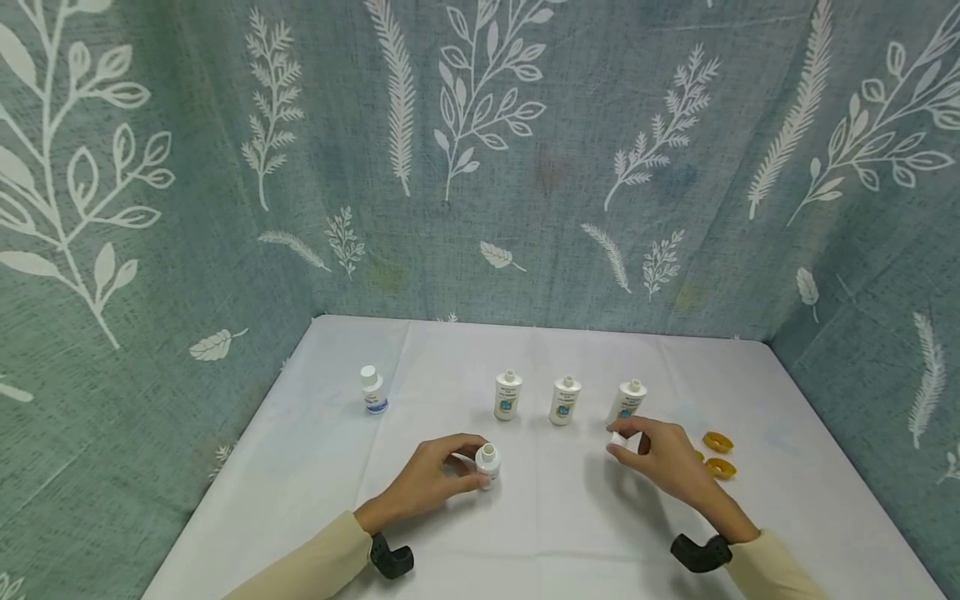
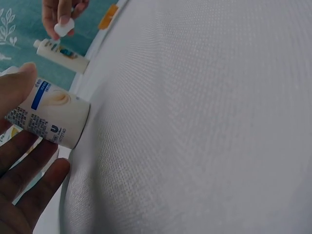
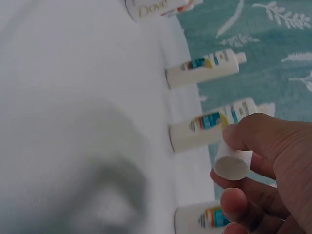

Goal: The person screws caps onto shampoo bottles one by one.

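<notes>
My left hand (image 1: 431, 479) grips a small white Dove bottle (image 1: 488, 468) that stands on the table. Its neck shows without a cap. In the left wrist view the thumb lies on one side of this bottle (image 2: 58, 114) and the fingers on the other. Over toward the right, my right hand (image 1: 667, 462) pinches a white cap (image 1: 618, 439) between thumb and fingers, above the table. The cap's hollow underside (image 3: 232, 168) faces the right wrist camera. Just behind that hand is an uncapped white bottle (image 1: 628, 399), partly hidden by the fingers in the head view.
Two more uncapped white bottles (image 1: 507, 395) (image 1: 565, 400) stand mid-table. A capped white bottle (image 1: 373, 390) is at the left. Orange-yellow rings (image 1: 721, 468) lie beside the right hand, one partly hidden. Patterned green cloth (image 1: 465, 250) walls in the white table (image 1: 570, 533).
</notes>
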The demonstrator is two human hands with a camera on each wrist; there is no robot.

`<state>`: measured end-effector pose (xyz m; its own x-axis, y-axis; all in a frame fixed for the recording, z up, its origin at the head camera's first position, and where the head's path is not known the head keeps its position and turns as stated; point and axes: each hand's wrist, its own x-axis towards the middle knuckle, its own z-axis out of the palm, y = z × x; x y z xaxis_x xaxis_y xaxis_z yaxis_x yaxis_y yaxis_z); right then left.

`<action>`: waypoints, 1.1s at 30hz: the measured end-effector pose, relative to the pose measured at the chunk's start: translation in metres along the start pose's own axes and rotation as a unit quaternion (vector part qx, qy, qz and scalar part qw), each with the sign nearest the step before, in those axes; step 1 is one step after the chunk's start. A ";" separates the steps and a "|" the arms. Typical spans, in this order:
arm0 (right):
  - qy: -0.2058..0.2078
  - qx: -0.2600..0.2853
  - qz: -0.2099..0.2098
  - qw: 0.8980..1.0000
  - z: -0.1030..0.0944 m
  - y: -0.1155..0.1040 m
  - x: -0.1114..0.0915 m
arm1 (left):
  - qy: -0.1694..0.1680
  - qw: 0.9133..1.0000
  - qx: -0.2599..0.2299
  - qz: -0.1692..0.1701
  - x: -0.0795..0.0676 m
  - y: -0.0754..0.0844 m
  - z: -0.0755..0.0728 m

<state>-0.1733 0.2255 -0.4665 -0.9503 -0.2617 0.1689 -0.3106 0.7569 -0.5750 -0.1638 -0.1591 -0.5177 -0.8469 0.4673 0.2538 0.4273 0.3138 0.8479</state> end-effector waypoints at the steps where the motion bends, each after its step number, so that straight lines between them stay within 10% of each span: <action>1: -0.004 0.004 -0.005 1.000 0.002 -0.003 0.001 | 0.000 1.000 0.000 0.001 0.000 0.000 0.000; 33: 0.001 0.120 -0.174 0.977 0.057 -0.071 0.018 | 0.019 1.000 0.023 -0.001 0.004 -0.003 0.008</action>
<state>-0.1671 0.1328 -0.4679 -0.7878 -0.4774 0.3891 -0.6013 0.4596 -0.6536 -0.1660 -0.1512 -0.5229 -0.8590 0.4349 0.2702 0.4385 0.3527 0.8266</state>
